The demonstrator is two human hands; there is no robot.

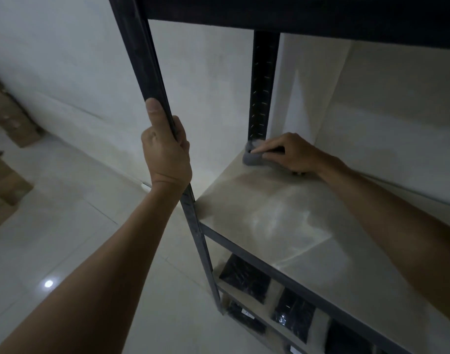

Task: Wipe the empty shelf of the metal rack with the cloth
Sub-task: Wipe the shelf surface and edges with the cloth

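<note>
Cloth (252, 158): grey, soft, light, bunched under my right hand (289, 154) fingertips, pressed on shelf (269, 221) far corner by back post (262, 85). Best held wadded. Left hand (165, 152) clenched round front post (147, 60).

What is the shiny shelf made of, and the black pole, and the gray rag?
The shelf looks like smooth pale board or coated metal; its glossy sheen leaves that open. The black pole seems to be painted metal: thin, folded, hard-edged. The gray rag looks like soft cloth, bunched under the right hand.
</note>
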